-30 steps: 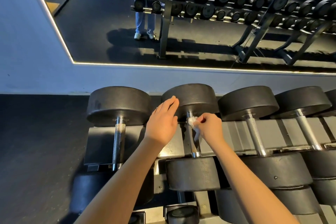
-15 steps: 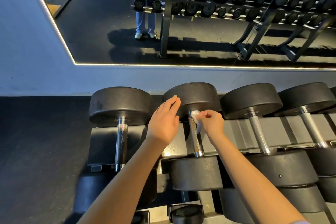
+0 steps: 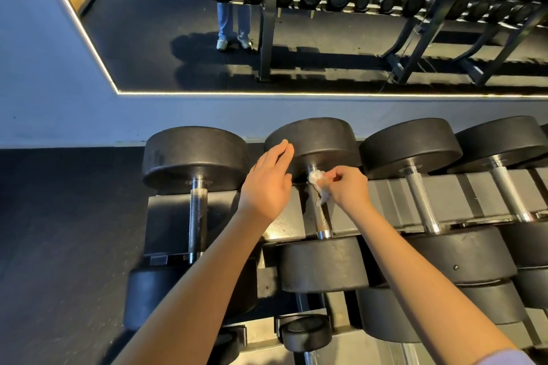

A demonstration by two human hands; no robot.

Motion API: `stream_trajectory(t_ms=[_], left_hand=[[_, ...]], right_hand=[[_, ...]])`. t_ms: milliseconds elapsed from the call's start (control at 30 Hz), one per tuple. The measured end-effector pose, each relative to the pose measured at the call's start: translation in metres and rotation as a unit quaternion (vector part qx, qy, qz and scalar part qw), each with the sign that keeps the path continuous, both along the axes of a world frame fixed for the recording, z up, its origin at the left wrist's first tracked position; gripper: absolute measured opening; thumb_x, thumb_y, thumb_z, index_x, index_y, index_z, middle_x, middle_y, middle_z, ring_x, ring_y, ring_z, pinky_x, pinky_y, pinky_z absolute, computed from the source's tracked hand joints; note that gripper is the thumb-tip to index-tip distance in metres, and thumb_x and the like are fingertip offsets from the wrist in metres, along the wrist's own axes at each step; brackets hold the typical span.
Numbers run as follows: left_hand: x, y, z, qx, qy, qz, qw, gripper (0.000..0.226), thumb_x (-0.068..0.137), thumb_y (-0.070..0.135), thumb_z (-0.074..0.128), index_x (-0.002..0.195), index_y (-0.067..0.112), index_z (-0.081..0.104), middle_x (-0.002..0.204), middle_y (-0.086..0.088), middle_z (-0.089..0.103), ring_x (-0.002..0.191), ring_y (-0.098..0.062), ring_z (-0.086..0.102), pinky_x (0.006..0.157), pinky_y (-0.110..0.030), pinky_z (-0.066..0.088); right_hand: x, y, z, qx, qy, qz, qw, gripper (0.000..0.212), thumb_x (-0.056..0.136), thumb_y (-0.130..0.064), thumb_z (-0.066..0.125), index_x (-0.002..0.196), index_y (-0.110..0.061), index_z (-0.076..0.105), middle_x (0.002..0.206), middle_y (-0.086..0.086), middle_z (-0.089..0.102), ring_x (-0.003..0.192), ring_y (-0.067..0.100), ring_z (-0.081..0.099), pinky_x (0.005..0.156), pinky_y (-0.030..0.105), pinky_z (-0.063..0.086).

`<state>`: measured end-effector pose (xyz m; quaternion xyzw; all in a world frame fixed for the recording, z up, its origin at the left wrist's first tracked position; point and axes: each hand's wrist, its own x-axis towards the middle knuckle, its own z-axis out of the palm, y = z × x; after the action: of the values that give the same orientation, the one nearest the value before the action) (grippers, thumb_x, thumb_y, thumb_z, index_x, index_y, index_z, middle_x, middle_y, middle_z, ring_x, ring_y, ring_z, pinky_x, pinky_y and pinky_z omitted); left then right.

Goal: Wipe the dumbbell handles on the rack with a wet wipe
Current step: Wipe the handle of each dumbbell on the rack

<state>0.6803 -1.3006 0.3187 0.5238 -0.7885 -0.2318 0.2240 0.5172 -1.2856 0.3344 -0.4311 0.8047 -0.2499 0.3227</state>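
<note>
Black dumbbells with knurled chrome handles lie side by side on a grey rack (image 3: 382,204). My right hand (image 3: 347,187) pinches a crumpled white wet wipe (image 3: 318,185) against the far end of the second dumbbell's handle (image 3: 321,218), just below its far weight head (image 3: 317,142). My left hand (image 3: 268,184) lies flat with straight fingers on the left side of that weight head. The leftmost dumbbell's handle (image 3: 197,216) and the third dumbbell's handle (image 3: 419,201) are uncovered.
A lower tier of smaller dumbbells (image 3: 305,332) sits below the rack's front edge. A wall mirror (image 3: 296,24) behind the rack reflects more dumbbell racks and a standing person's legs. Dark rubber floor (image 3: 59,231) lies to the left.
My right hand slid the wipe up the handle toward the far weight head. My left hand stayed on the weight head.
</note>
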Motion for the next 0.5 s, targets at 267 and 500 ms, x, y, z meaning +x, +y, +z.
stream_trajectory(t_ms=[267,500], left_hand=[[0.001,0.001,-0.001,0.006,0.011,-0.003,1.0,0.058,0.1,0.019,0.044,0.152,0.023,0.017,0.159,0.008,0.015,0.145,-0.012,0.016,0.117,-0.034,0.025],[0.0,0.001,-0.002,0.008,0.013,-0.003,1.0,0.059,0.1,0.019,0.044,0.152,0.023,0.017,0.159,0.008,0.015,0.145,-0.012,0.016,0.117,-0.034,0.025]], right_hand=[[0.0,0.012,0.0,0.084,0.069,0.075,0.991,0.024,0.072,-0.004,0.077,0.066,-0.014,0.056,0.076,0.0,0.056,0.079,0.013,0.054,0.061,0.019,0.04],[-0.002,0.009,0.001,0.063,0.065,0.066,0.994,0.024,0.072,-0.002,0.075,0.067,-0.016,0.057,0.09,0.005,0.059,0.091,0.02,0.056,0.071,0.024,0.041]])
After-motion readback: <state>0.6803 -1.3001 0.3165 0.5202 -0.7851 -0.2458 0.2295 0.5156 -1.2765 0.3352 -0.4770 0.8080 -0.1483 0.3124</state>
